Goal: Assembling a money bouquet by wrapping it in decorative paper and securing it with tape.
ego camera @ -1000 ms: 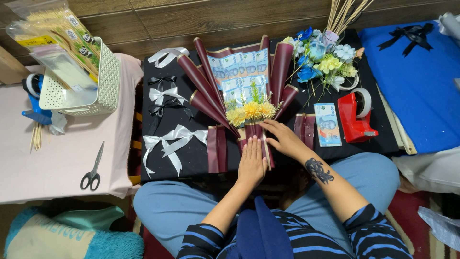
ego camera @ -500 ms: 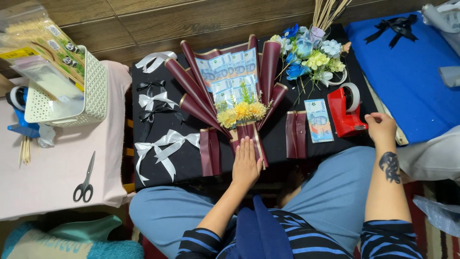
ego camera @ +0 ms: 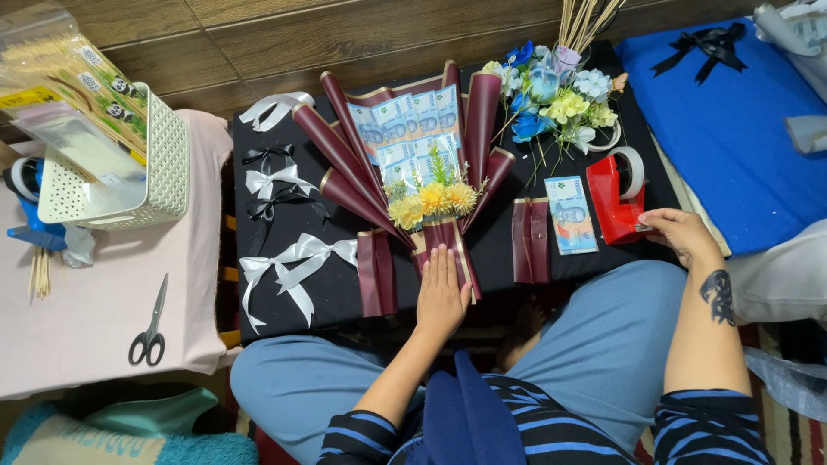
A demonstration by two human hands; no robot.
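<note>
Maroon bouquet under left grip

bouquet wrap: maroon paper, matt, smooth, gold-edged | ribbon bows at 9 o'clock of it: glossy satin | tape dispenser at 3 o'clock: shiny red plastic | table cover: matt black cloth | basket: white perforated plastic | floor: wood

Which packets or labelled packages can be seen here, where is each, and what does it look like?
Clear plastic packet: in the white basket at far left, flat, see-through.
Skewer packet: leaning in the same basket, long, clear, with green-and-yellow printed label.
Flat card packet: on the black board beside the red tape dispenser, rectangular, pale blue-green.
No signs or screens.
</note>
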